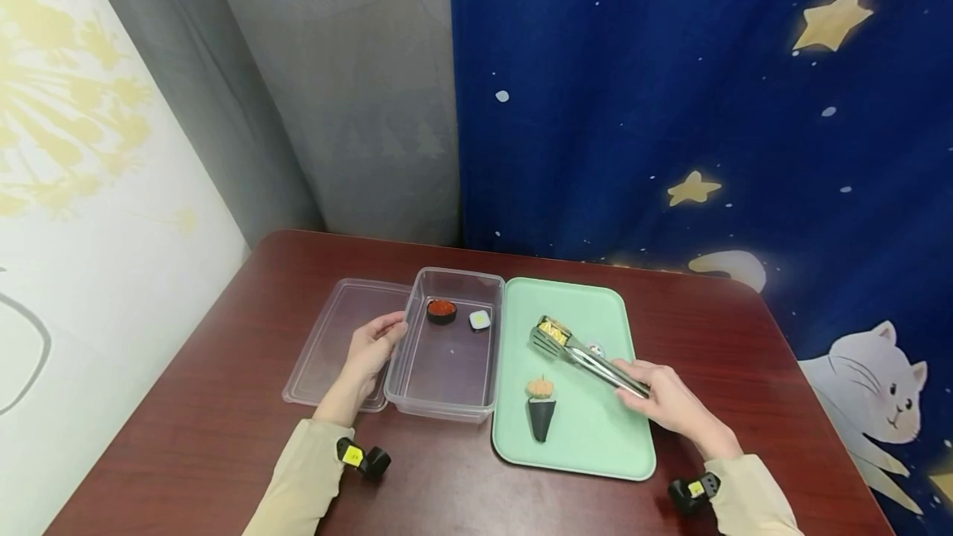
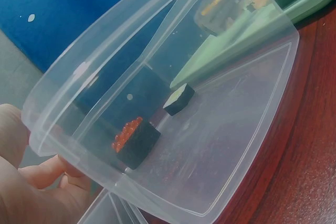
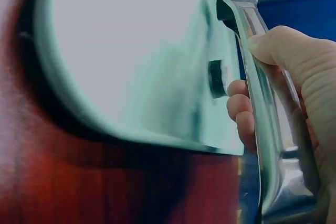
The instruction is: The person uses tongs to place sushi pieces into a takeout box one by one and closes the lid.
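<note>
My right hand (image 1: 663, 399) grips metal tongs (image 1: 606, 369) over the green tray. At the slotted tips of the tongs is a sushi piece with yellow topping and dark wrap (image 1: 554, 329), partly covered by them. My left hand (image 1: 370, 351) pinches the left rim of a clear plastic container (image 1: 439, 413) between thumb and fingers. Inside it sit a sushi topped with orange-red roe (image 1: 442, 312) and a small white-and-black sushi roll (image 1: 480, 320). The left wrist view shows the roe sushi (image 2: 135, 145) nearer my left hand than the small roll (image 2: 179, 99).
On the green tray (image 1: 596, 445) lie a cone-shaped hand roll (image 1: 542, 418) and a small sushi roll (image 1: 596, 349), partly hidden behind the tongs. A clear lid (image 1: 323, 358) lies left of the container, partly under it. The brown table (image 1: 208, 404) ends at curtains.
</note>
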### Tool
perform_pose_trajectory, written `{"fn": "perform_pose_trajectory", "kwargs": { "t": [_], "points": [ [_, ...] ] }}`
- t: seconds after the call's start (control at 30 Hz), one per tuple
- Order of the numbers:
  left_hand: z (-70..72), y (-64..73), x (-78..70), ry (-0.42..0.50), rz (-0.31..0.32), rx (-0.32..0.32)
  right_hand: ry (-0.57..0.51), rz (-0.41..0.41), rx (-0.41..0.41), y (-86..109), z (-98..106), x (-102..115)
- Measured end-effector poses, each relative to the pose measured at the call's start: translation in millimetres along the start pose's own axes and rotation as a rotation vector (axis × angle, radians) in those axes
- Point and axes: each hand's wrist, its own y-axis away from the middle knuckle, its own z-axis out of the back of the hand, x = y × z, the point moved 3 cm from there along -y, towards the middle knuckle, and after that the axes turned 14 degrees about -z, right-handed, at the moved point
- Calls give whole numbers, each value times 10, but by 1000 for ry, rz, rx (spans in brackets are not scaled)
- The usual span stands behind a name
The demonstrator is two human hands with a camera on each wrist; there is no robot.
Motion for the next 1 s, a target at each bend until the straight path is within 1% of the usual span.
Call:
{"fn": "perform_pose_trajectory", "kwargs": {
  "t": [0.07,0.2,0.4,0.6,0.77,0.9,1.0],
  "points": [
    [-3,-2,2,3,3,0,-6,-6,-8,-16,40,11],
    [-8,-7,5,4,7,-4,-6,7,-25,-60,118,50],
    [-3,-9,2,1,4,-2,-19,28,-7,-154,208,161],
    [-9,-9,4,5,2,0,-15,23,0,-298,263,288],
    [-13,-7,4,7,1,0,7,25,8,-441,256,379],
    [-13,-8,3,2,0,1,5,57,36,-569,201,443],
    [-14,-7,3,-1,0,0,5,64,59,-647,149,499]
  ]
}}
